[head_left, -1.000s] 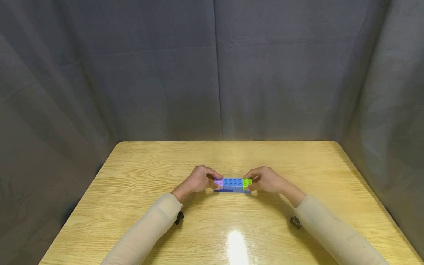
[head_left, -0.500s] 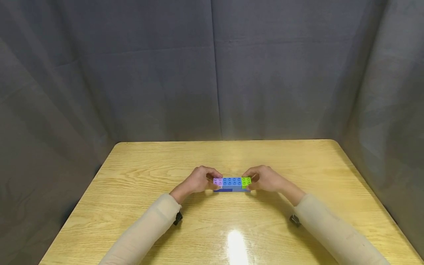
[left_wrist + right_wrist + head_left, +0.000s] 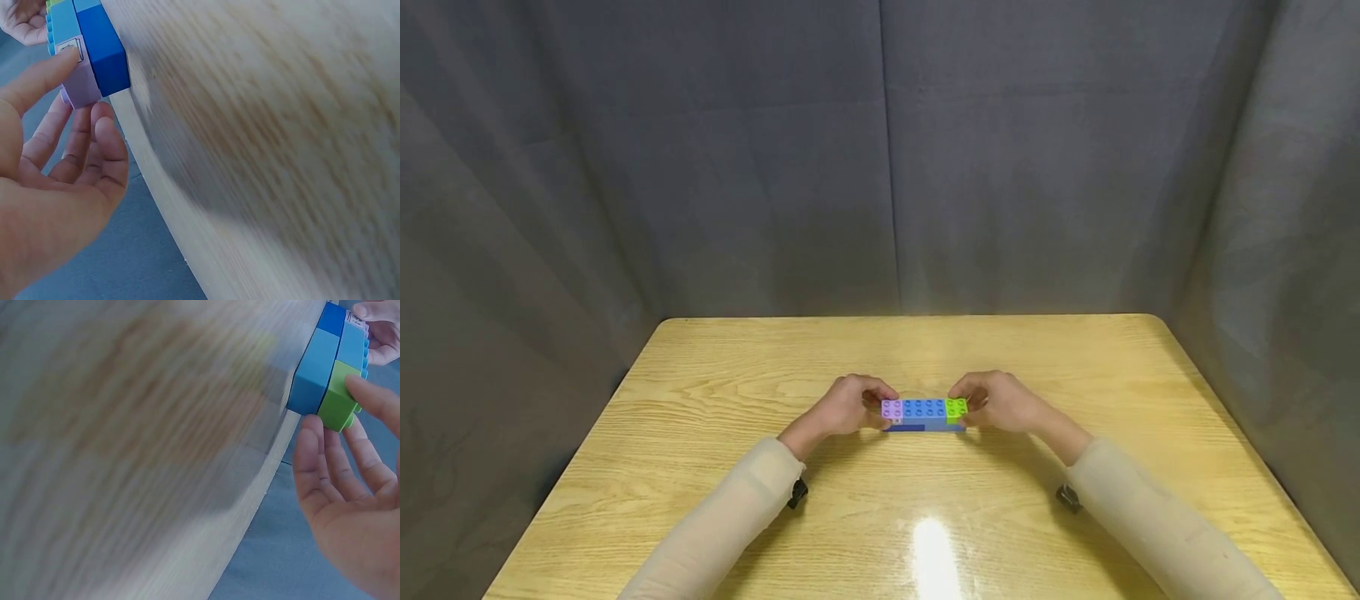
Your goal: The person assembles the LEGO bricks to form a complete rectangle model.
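Note:
A two-layer row of toy building bricks stands on the table in the head view. Its top layer has a light purple brick (image 3: 891, 409) at the left, a blue brick (image 3: 924, 408) in the middle and a lime green brick (image 3: 955, 408) at the right. Below lie a dark blue brick (image 3: 107, 56) and a lighter blue brick (image 3: 314, 370). My left hand (image 3: 844, 407) pinches the purple brick, its thumb over a small printed picture. At the other end, my right hand (image 3: 1009, 403) pinches the green brick between thumb and fingers.
The wooden table (image 3: 760, 350) has rounded far corners, and a bright reflection lies near its front. Dark grey curtains (image 3: 880, 167) surround it at the back and sides. Black wrist devices hang under both sleeves (image 3: 730, 517).
Both hands keep hold of the brick ends. My left thumb and fingers have drawn back slightly leftward, showing more of the purple brick. The bricks shift marginally up and left in the head view.

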`<state>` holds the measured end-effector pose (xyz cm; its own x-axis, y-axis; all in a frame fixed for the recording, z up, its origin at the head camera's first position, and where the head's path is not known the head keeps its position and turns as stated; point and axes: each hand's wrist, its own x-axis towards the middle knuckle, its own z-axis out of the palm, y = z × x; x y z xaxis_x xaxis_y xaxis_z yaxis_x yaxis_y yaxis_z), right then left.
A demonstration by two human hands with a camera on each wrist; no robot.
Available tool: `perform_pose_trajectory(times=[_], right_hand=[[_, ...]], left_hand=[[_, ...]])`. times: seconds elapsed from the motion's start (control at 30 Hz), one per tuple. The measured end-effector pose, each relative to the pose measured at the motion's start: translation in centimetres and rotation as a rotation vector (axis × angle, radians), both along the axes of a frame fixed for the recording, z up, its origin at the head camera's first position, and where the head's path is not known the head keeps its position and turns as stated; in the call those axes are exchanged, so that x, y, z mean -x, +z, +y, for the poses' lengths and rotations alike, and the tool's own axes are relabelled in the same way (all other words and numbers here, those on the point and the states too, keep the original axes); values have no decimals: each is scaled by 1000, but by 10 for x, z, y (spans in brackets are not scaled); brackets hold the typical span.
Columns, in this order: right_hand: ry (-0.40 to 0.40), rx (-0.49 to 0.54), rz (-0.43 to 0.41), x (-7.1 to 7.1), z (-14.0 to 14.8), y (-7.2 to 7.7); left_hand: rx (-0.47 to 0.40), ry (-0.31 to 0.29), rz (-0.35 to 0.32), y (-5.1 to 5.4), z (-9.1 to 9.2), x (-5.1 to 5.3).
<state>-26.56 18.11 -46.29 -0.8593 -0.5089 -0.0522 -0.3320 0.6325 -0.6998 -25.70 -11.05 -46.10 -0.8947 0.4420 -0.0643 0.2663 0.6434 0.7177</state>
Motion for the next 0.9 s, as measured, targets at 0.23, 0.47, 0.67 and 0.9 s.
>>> perform_pose_trajectory(times=[0.23,0.47,0.67,0.9], right_hand=[[-3,-12,9,2,2,2],[-1,2,5,2,3,3],[-8,-3,21,3,3,3],[-25,0,12,2,0,5]], left_hand=[[-50,50,-21,0,-1,3],[-89,70,-27,-1,-1,5],[-88,72,-13,-3,-1,8],[-62,88,-26,-4,0,9]])
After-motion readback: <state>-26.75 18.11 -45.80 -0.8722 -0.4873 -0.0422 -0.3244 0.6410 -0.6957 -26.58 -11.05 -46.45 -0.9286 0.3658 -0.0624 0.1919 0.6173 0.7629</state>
